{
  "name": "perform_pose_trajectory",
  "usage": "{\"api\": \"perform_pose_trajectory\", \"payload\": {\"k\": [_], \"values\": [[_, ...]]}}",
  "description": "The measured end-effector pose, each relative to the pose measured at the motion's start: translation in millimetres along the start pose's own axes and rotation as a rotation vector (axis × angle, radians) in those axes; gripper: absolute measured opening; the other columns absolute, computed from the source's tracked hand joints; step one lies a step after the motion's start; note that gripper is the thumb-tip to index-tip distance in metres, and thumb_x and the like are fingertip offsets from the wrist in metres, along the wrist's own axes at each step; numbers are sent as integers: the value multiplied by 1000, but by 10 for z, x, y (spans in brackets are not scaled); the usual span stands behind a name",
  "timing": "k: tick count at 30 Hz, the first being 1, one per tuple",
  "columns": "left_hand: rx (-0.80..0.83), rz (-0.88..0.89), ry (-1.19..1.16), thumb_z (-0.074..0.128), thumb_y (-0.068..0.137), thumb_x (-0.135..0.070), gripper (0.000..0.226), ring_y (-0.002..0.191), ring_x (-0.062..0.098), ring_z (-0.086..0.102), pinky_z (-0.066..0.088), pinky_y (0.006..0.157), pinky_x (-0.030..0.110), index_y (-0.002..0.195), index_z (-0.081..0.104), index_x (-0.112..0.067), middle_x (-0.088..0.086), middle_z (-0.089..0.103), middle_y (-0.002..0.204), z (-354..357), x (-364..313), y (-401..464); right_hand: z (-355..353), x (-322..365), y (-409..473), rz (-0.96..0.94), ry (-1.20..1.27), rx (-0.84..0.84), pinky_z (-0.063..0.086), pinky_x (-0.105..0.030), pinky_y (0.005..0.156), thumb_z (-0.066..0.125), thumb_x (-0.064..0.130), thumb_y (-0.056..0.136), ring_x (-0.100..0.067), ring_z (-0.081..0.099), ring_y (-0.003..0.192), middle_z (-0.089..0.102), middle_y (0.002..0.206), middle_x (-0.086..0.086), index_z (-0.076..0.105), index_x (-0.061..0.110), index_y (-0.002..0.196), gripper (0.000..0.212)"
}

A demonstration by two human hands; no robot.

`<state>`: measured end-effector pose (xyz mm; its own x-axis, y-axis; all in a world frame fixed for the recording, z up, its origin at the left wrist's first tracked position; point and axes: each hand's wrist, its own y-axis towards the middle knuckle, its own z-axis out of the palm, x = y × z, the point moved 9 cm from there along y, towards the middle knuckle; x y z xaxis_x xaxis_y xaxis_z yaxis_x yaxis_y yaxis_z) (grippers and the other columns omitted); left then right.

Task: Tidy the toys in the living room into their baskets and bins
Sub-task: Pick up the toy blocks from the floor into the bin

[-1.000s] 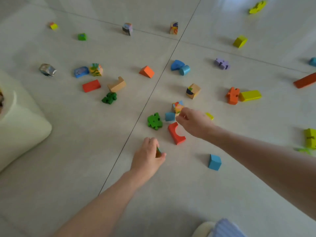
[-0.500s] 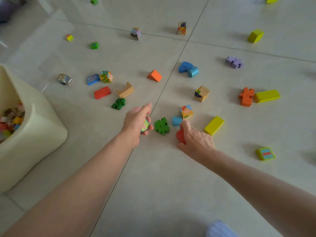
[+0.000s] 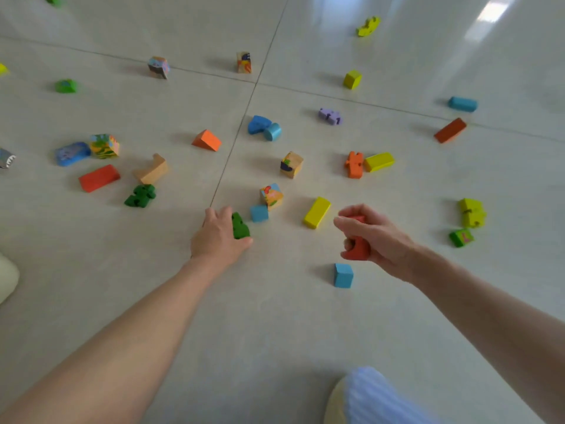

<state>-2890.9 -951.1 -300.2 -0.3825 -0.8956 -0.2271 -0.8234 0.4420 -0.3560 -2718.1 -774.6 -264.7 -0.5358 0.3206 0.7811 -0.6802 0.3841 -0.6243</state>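
A striped sleeve or knee is cut off at the bottom edge. The right hand curls round a red block, mostly hidden, lifted off the floor. The left hand grips a green puzzle piece on the tiles, its long axis pointing away. A yellow bar lies beyond, between the hands.

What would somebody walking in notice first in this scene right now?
Probably the two bare arms reaching in from the bottom: the right hand is lifted off the floor, gripping a red arch block, while the left hand closes on a dark green puzzle-shaped piece on the tile floor. Around them, bright blocks lie scattered, such as a yellow bar between the hands and a blue cube nearer the camera.
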Motion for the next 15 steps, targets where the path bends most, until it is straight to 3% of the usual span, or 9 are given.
{"api": "perform_pose_trajectory", "payload": {"k": [4,6,7,9,11,15], "values": [[34,55,35,64,80,-44,58,111,30,53,44,81,36,121,40,-11,12,41,125,49,-66,-54,-237,-236,-110,63,-430,-279,45,-26,46,75,27,75,-14,46,52,50,73,0,52,16,83,27],[26,45,9,65,78,-45,55,107,30,55,43,80,34,117,44,-12,10,48,119,-45,-59,-72,-283,-334,-96,68,-609,-345,46,-29,48,74,33,73,-17,49,56,53,74,0,48,17,80,31],[20,22,-76,65,77,-45,51,102,29,56,42,76,32,112,47,-13,9,52,111,-123,-34,-64,-281,-367,-60,68,-716,-356,48,-32,54,74,37,71,-19,53,61,56,77,0,46,19,78,34],[79,-30,-474,66,72,-48,45,77,25,57,40,59,26,97,53,-13,5,57,89,-285,-4,-55,-246,-408,15,86,-928,-352,49,-35,68,72,48,69,-22,59,79,62,88,2,42,23,77,40],[174,-47,-863,62,69,-48,38,54,19,53,31,43,20,82,53,-14,4,55,72,-479,-16,-50,-181,-391,60,97,-1073,-349,43,-31,69,72,52,68,-21,60,93,61,94,4,40,23,82,45],[162,-67,-980,58,82,-41,28,45,14,51,28,38,17,84,52,-14,5,54,69,-822,145,-94,28,-405,144,69,-1150,-268,36,-26,68,74,33,69,-24,56,103,57,106,-4,38,21,82,40]]}}
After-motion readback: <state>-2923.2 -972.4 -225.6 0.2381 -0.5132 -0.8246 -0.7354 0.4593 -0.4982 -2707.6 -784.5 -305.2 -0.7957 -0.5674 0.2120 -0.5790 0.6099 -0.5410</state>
